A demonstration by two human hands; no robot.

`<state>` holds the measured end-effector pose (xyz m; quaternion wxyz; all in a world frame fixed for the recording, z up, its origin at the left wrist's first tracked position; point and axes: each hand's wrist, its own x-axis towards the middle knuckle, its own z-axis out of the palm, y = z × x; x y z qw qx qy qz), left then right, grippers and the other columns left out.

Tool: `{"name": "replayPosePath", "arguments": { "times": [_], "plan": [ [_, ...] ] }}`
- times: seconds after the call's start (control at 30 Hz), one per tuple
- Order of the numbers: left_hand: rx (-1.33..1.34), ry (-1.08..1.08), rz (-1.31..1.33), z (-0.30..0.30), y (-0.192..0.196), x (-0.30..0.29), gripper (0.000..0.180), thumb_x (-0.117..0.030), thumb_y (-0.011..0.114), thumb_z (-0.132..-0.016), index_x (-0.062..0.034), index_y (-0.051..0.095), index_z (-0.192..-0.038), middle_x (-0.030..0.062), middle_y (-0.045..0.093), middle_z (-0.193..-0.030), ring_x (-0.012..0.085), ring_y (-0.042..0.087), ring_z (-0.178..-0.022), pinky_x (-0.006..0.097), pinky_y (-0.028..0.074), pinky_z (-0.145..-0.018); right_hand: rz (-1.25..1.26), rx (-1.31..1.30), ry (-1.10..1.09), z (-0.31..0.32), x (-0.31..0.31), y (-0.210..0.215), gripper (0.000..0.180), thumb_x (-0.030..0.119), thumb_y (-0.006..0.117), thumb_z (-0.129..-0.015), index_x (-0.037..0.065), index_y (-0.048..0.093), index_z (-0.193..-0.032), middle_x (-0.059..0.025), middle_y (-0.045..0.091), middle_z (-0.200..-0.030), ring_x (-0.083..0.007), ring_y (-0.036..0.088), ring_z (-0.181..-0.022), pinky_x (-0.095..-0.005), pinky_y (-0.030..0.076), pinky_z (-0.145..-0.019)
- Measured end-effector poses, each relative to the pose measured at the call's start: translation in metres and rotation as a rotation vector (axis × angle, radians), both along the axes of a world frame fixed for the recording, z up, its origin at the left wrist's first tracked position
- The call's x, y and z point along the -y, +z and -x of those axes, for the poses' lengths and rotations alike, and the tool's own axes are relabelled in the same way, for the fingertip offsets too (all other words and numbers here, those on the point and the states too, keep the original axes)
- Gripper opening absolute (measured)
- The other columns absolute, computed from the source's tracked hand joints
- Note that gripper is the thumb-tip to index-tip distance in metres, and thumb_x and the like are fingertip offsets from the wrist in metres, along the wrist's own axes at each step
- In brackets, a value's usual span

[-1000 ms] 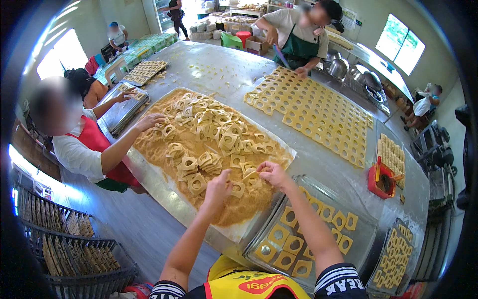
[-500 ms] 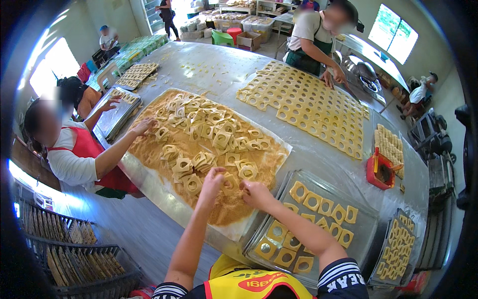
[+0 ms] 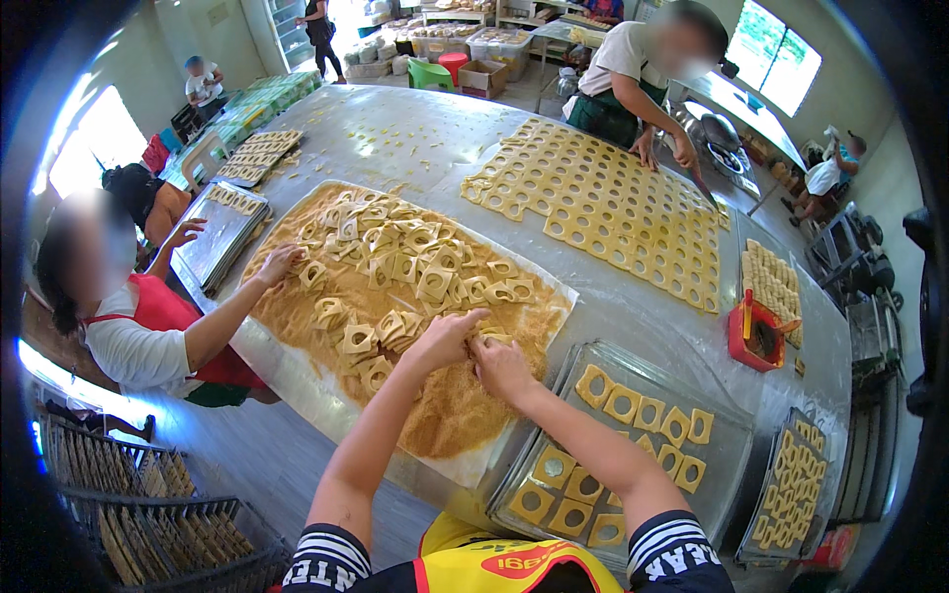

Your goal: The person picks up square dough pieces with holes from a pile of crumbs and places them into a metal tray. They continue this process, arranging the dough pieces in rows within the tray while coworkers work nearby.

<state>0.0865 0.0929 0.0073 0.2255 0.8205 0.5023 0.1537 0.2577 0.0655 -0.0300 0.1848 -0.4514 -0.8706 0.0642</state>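
My left hand (image 3: pixel 445 343) and my right hand (image 3: pixel 502 370) meet over the near right part of the crumb-covered sheet (image 3: pixel 455 405). Both have their fingers closed at a pale dough square with a round hole (image 3: pixel 496 334); the fingers partly hide it. Just beyond and to the left, a loose heap of similar dough squares (image 3: pixel 405 252) lies on the golden crumbs. Under my right forearm is a metal tray (image 3: pixel 717 415) with rows of crumb-coated, holed squares (image 3: pixel 623 403).
At left, a co-worker in a red apron (image 3: pixel 163 306) reaches over the crumbs. Across the table, another person (image 3: pixel 633 74) bends over a large holed dough sheet (image 3: pixel 613 217). A red container (image 3: pixel 756 341) and another filled tray (image 3: pixel 791 484) stand at right; crates (image 3: pixel 168 539) sit lower left.
My hands have come together and moved slightly away from me, the left one going right. The dough square seen between them earlier is no longer lying there.
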Motion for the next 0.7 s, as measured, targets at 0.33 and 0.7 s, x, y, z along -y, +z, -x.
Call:
{"name": "replayPosePath", "arguments": {
  "times": [0.33, 0.7],
  "plan": [
    [0.275, 0.135, -0.154, 0.008, 0.029, 0.026, 0.059, 0.000, 0.064, -0.072, -0.0111, 0.052, -0.129, 0.0190, 0.068, -0.090, 0.0338, 0.066, -0.088, 0.041, 0.051, -0.075, 1.101, -1.036, -0.205, -0.051, -0.061, 0.053, 0.023, 0.012, 0.068, -0.084, 0.009, 0.063, -0.106, 0.0005, 0.067, -0.087, -0.0073, 0.059, -0.074, -0.0232, 0.046, -0.065],
    [0.352, 0.364, 0.092, 0.031, 0.026, 0.071, 0.057, -0.003, 0.070, -0.078, -0.0022, 0.048, -0.131, 0.0127, 0.069, -0.102, 0.0244, 0.066, -0.091, 0.032, 0.052, -0.081, 0.945, -0.591, -0.151, -0.040, -0.043, 0.042, 0.026, 0.020, 0.073, -0.082, 0.010, 0.065, -0.105, -0.0026, 0.065, -0.080, -0.0100, 0.056, -0.069, -0.0261, 0.046, -0.063]
  ]
}}
